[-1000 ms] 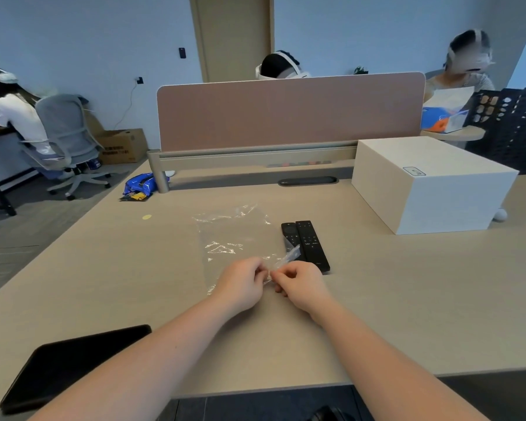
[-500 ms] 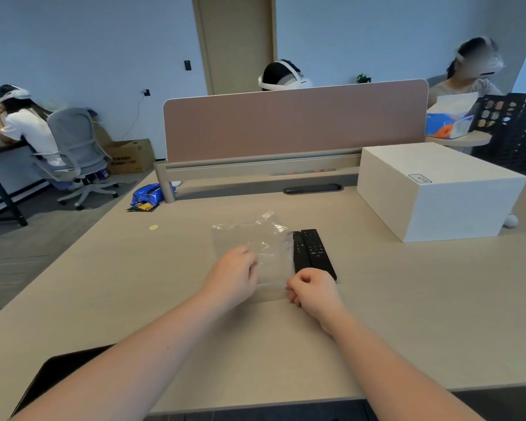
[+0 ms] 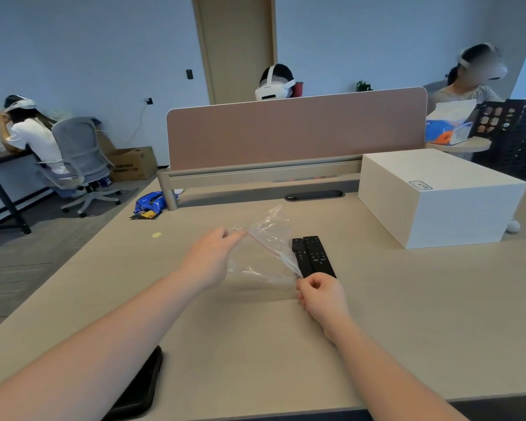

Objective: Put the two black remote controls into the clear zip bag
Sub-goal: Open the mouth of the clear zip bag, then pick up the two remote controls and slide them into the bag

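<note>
While hands stretch it, clear zip bag point(image 3: 264, 256) looks crinkled.

- You get no readable text.
- White box point(image 3: 438, 194), right of frame: small top label, illegible.
- Cardboard box point(image 3: 132, 164), left: dark print, blurred.
- Remote controls point(image 3: 313, 256), centre: tiny white marks, unreadable.
</note>
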`<state>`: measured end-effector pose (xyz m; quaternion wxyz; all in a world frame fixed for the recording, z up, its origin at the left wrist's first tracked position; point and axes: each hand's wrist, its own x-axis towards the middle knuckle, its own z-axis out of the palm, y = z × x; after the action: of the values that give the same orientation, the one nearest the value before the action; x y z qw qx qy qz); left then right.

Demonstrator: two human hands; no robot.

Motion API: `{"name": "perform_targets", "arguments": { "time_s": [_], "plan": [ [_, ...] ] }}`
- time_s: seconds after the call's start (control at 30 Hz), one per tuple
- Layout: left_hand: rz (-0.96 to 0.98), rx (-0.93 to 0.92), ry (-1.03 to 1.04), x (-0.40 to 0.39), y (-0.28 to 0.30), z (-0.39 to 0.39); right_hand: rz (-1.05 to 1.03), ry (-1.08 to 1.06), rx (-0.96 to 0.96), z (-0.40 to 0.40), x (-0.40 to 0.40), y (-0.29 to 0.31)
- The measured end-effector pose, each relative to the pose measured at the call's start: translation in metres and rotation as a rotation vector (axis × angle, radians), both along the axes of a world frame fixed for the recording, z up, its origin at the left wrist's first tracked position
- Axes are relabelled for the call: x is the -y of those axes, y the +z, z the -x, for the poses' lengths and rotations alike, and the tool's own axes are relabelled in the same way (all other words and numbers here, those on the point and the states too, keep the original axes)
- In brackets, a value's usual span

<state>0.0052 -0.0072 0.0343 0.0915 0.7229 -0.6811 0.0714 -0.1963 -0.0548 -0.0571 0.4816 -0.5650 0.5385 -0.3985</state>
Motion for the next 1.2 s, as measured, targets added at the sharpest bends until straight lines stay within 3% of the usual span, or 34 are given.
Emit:
{"name": "perform_targets", "arguments": {
  "time_s": [0.07,0.2,0.37,0.8,0.97,1.2],
  "plan": [
    [0.094,-0.137,-0.017,-0.006,-0.002,-0.001,0.033,-0.008,0.002,0.001,-0.001,0.0],
    [0.229,-0.231,-0.017,-0.017,0.0,0.005,0.081,-0.132,0.061,0.005,-0.006,0.002],
    [0.214,-0.225,0.029,-0.012,-0.002,0.002,0.268,-0.2,-0.338,0.001,-0.01,0.001],
    [0.153,-0.344,-0.012,-0.012,-0.019,0.021,0.145,-0.101,-0.704,-0.009,0.001,0.018],
    [0.066,-0.295,-0.043,-0.014,-0.021,0.02,0.185,-0.131,-0.664,-0.008,0.001,0.013],
    [0.161,-0.369,0.048,-0.013,-0.016,0.021,0.151,-0.279,-0.147,0.031,-0.003,0.026]
  ]
}}
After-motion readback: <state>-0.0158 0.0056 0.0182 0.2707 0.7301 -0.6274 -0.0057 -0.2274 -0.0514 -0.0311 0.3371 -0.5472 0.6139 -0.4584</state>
